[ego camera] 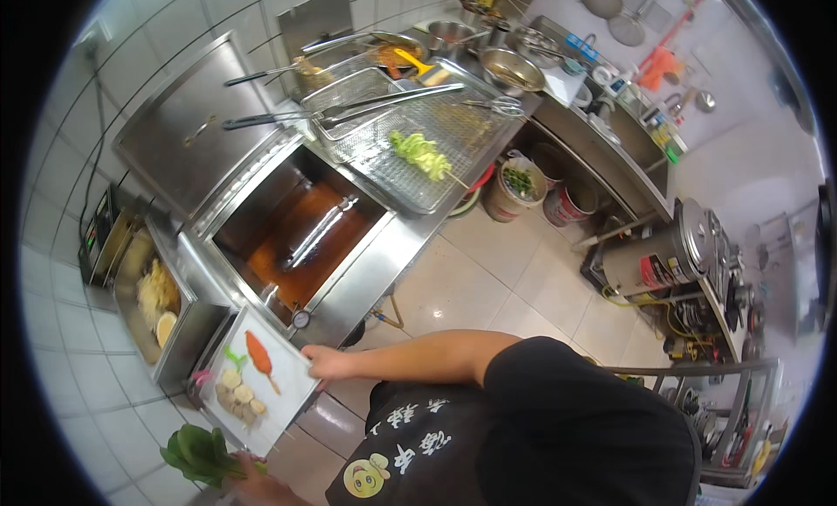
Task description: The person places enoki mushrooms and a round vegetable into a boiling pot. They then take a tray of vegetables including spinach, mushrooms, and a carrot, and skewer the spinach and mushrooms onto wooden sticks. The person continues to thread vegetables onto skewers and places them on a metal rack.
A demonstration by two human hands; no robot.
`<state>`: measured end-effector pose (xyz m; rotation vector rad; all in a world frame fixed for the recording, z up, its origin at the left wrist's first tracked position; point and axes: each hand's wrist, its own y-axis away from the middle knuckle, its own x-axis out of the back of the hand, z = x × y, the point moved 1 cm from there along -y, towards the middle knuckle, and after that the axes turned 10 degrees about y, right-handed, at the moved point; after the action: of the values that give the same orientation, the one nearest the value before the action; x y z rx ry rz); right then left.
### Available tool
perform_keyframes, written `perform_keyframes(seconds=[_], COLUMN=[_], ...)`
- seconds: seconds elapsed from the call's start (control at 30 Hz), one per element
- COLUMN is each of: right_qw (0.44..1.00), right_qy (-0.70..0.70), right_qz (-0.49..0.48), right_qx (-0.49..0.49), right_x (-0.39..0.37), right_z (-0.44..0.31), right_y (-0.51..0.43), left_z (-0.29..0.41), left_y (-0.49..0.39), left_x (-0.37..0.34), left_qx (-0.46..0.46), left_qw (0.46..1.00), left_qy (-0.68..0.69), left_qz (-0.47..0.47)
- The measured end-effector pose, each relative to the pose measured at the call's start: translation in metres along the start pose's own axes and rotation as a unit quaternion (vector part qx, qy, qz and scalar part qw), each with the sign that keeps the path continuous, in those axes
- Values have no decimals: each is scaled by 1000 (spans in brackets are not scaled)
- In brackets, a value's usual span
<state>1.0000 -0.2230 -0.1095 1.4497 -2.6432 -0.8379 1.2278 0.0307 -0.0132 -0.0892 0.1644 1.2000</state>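
Observation:
A bunch of leafy greens [199,455] is gripped by its stems in my left hand [252,478], at the lower left. My right hand [328,364] holds the near right edge of a white rectangular tray [295,375]. On the tray lie a reddish-orange skewered piece [259,354] with a wooden stick, a small bright green item [234,357] and several pale, round sliced pieces [240,398]. Beyond the tray, a deep fryer [307,225] stands uncovered with brown oil and a dial thermometer [301,319]. Skewered pale green leaves [422,154] rest on a wire draining rack [458,123].
Left of the fryer is a steel bin [163,352] with pale shredded food. Long-handled tongs [366,104], a fry basket [356,94] and a yellow-handled brush [418,67] lie by the rack. Buckets [507,202] and a large steel pot [644,261] stand to the right.

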Motion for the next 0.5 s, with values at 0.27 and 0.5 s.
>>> perform_keyframes(seconds=[0.27,0.5], right_qw=[880,914], right_qy=[463,327], right_qz=[-11,-64], right_qx=[106,230], right_x=[4,108], right_z=[-37,-78], right_y=[-2,75], left_z=[17,-3], left_y=[41,120], left_x=[-138,-282], left_qx=[-62,-48], left_qw=[975,965], left_qy=[-184,-231], left_qz=[-113,-114])
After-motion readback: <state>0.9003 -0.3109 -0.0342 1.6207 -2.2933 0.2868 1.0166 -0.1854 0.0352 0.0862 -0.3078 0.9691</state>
